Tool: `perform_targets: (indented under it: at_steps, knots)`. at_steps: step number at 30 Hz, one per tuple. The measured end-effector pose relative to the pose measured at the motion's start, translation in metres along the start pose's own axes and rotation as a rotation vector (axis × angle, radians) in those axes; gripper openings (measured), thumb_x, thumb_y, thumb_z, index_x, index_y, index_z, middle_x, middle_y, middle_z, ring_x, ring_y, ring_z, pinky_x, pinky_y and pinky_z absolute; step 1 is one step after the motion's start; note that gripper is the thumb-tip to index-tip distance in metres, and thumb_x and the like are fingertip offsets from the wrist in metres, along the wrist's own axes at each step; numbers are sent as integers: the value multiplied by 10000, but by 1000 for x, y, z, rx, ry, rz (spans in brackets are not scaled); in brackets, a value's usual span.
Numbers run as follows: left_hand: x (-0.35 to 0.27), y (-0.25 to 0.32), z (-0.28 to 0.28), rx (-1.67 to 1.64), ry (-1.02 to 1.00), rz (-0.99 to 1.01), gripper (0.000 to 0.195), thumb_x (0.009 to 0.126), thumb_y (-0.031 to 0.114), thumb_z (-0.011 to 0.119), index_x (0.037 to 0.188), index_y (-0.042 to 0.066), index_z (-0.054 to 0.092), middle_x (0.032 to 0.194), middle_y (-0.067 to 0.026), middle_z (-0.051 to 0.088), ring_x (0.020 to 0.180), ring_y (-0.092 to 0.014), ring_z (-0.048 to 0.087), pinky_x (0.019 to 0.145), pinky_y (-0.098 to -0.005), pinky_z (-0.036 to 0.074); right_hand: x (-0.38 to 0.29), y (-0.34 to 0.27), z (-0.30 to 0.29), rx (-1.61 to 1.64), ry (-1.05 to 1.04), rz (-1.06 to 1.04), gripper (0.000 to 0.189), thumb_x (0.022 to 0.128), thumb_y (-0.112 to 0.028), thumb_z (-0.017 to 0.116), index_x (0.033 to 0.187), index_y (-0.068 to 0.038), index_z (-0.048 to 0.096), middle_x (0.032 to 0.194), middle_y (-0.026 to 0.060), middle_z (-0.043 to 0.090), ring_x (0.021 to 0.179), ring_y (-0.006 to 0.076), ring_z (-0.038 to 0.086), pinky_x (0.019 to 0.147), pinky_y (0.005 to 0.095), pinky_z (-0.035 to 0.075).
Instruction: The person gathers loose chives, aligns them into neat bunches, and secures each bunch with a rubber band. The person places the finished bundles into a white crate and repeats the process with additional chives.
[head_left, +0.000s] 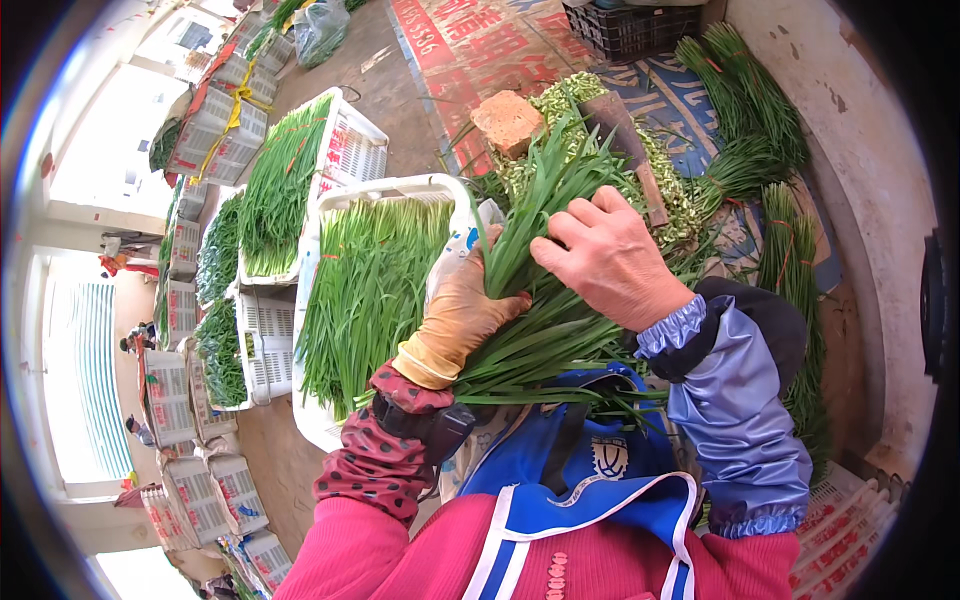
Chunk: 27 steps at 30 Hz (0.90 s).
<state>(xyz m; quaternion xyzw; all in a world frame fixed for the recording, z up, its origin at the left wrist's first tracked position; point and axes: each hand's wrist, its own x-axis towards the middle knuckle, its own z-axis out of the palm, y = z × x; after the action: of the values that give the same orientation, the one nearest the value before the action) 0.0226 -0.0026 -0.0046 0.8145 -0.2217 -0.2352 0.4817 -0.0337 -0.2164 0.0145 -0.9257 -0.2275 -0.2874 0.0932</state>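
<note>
My left hand, in a tan glove, grips a bunch of long green leaves, apparently garlic chives, upright over my lap. Bare and with curled fingers, my right hand is at the right side of the bunch; whether it pinches any leaves is hard to see. More loose chives lie across my lap over a blue apron. Left of my gloved hand stands a white plastic crate packed with chives. Beyond the hands, a wide blade with a wooden handle rests on cut stem ends, beside an orange brick.
A second white crate of banded chives stands behind the first. Banded bundles lie along the wall at right. A black crate is at the top. Stacked white crates line the left, with people farther off.
</note>
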Motion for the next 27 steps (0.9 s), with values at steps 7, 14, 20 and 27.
perform_targets:
  at_steps: [7, 14, 20, 27]
  knots:
    - [6, -14, 1, 249, 22, -22, 917, 648, 96, 843, 1453, 30, 409, 1274, -118, 581, 1187, -238, 531, 1039, -342, 419, 2, -1, -2, -60, -70, 92, 37, 772, -163, 609, 763, -132, 627, 788, 24, 578, 824, 198, 576, 772, 373, 425]
    - [12, -14, -5, 172, 6, -23, 1046, 629, 272, 862, 1483, -33, 341, 1247, -213, 606, 1149, -323, 580, 1008, -371, 443, -39, -54, -11, 151, -180, 227, 69, 788, -140, 630, 789, -92, 580, 772, 59, 557, 786, 241, 577, 742, 388, 440]
    - [-2, 10, -12, -238, 92, -223, 545, 741, 10, 737, 1260, -13, 575, 1062, -71, 690, 904, -152, 629, 830, -297, 521, -62, -53, -4, 488, -131, 608, 136, 810, -132, 707, 889, -47, 636, 835, 100, 623, 832, 329, 621, 743, 420, 496]
    - [2, 2, -6, -197, 78, -157, 479, 765, 27, 724, 1225, -9, 592, 1052, -65, 689, 898, -144, 626, 817, -294, 517, -37, -56, -13, 781, 11, 497, 96, 845, -56, 676, 901, -21, 606, 1001, 100, 661, 881, 236, 629, 805, 348, 504]
